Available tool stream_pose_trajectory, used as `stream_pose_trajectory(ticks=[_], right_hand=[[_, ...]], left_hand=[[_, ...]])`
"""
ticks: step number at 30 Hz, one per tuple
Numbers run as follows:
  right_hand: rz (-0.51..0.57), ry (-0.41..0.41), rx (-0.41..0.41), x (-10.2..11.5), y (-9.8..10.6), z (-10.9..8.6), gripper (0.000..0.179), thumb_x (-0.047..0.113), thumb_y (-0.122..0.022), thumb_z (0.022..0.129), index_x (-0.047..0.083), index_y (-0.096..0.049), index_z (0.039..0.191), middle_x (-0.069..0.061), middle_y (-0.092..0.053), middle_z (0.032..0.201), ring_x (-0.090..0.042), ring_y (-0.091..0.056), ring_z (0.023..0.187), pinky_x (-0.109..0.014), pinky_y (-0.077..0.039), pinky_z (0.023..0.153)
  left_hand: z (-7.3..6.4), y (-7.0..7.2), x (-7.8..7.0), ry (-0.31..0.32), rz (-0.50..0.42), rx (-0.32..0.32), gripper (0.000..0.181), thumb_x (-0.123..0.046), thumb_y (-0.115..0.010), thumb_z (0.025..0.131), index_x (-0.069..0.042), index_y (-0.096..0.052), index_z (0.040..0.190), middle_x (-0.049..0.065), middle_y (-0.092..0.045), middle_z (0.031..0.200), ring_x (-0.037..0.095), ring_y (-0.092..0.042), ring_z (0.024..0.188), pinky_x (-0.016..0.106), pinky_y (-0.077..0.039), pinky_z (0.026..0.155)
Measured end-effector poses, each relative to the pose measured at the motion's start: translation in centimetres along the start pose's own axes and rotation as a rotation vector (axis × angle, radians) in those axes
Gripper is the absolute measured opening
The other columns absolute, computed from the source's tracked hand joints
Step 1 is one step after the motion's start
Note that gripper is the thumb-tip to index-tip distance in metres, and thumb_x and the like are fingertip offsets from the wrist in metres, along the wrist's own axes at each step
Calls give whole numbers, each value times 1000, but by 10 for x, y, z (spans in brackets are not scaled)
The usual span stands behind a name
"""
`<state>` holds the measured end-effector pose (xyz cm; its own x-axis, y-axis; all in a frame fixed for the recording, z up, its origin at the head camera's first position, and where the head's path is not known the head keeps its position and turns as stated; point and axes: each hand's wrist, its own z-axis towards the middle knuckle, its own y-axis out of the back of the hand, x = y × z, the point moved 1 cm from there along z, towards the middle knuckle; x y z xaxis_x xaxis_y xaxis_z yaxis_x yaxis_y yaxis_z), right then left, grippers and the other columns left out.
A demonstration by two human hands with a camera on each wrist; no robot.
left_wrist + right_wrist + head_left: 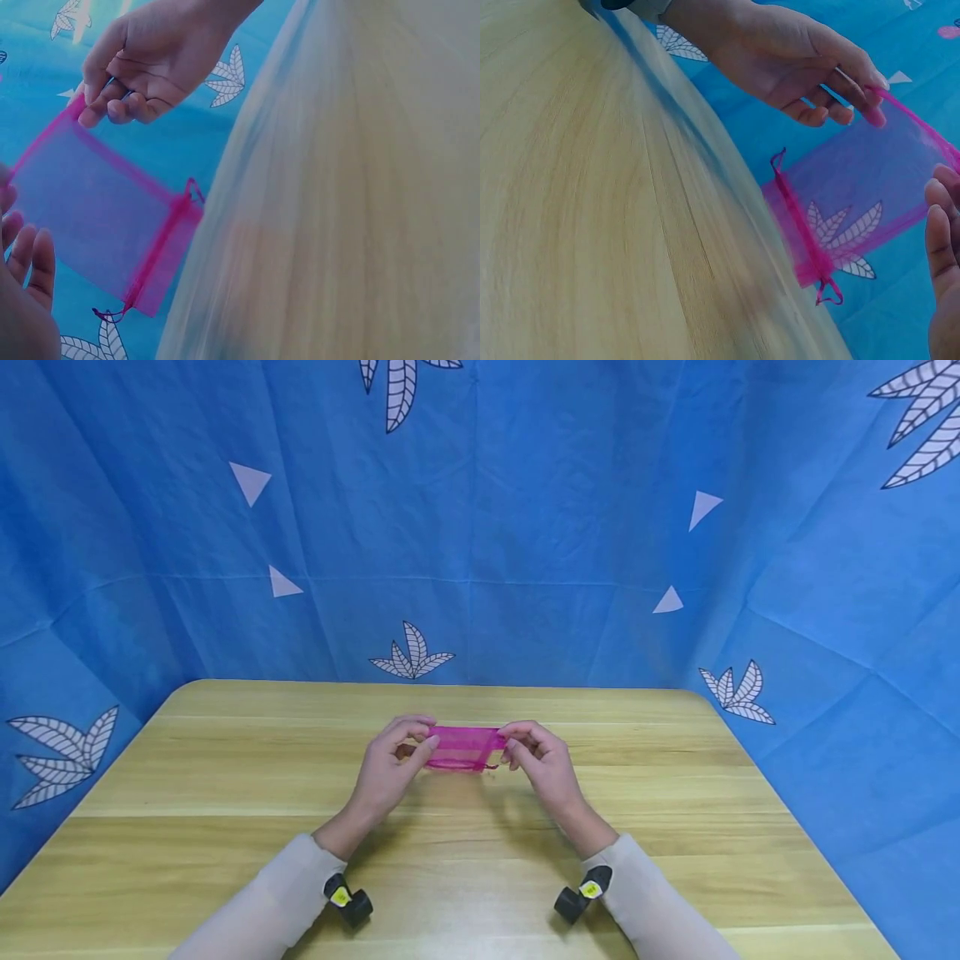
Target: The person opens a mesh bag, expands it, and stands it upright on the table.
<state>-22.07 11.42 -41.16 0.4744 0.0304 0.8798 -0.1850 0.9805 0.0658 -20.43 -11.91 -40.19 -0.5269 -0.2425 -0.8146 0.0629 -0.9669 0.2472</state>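
A sheer magenta drawstring pouch (467, 742) is stretched between both hands. My left hand (388, 762) pinches one upper corner between thumb and fingers, while the opposite corner is pinched by my right hand (542, 762). From this top edge the pouch hangs flat, and its gathered drawstring band (161, 244) is at the lower end. Small cord loops (829, 291) stick out at the band's sides. In the left wrist view, the right hand's thumb and forefinger meet at the corner. Blue cloth shows through the thin fabric in both wrist views.
Below the hands spreads a wooden table (465, 877) with rounded far corners. A blue cloth (540, 527) printed with white leaves and triangles hangs behind and to the sides. Each sleeved wrist carries a small black camera (349, 903).
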Motion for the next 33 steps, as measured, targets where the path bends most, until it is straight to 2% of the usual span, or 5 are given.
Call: stream_pose_trajectory(ticks=[4, 9, 16, 24, 33], right_hand=[[4, -15, -1, 1, 1, 1, 16, 1, -60, 95, -8, -63, 108, -19, -64, 90, -25, -63, 72, -27, -52, 63], [-15, -51, -19, 2, 1, 1, 17, 5, -66, 93, -5, -65, 107, -26, -63, 91, -26, -64, 73, -28, -53, 64], [-84, -92, -70, 3, 1, 3, 11, 7, -67, 93, -2, -67, 99, -7, -60, 77, -16, -52, 64, -22, -43, 56], [-98, -55, -64, 32, -4, 2, 9, -1, -64, 92, -10, -65, 95, -11, -56, 71, -8, -47, 59, -20, -38, 52], [-73, -53, -59, 39, -7, 0, 10, -2, -65, 92, -10, -65, 96, 1, -55, 77, -8, -45, 61, -21, -38, 54]], left_hand=[[-2, 2, -14, 23, -11, 24, 12, -1, -59, 96, 4, -64, 105, 15, -64, 102, 14, -57, 89, 27, -50, 72], [-1, 0, 6, 57, -40, 42, 17, -4, -52, 101, 1, -63, 112, 15, -62, 99, 20, -56, 80, 31, -50, 65], [-1, -3, 14, 22, -24, 54, 13, -7, -63, 95, -10, -63, 108, 3, -63, 100, 18, -56, 82, 26, -49, 68], [0, -3, 9, 52, -36, 56, 30, -4, -67, 92, -2, -54, 119, 6, -65, 93, 16, -56, 78, 25, -47, 68], [-1, -1, 10, 51, -13, 68, 20, -14, -61, 98, -7, -64, 116, 5, -65, 88, 17, -55, 73, 25, -45, 64]])
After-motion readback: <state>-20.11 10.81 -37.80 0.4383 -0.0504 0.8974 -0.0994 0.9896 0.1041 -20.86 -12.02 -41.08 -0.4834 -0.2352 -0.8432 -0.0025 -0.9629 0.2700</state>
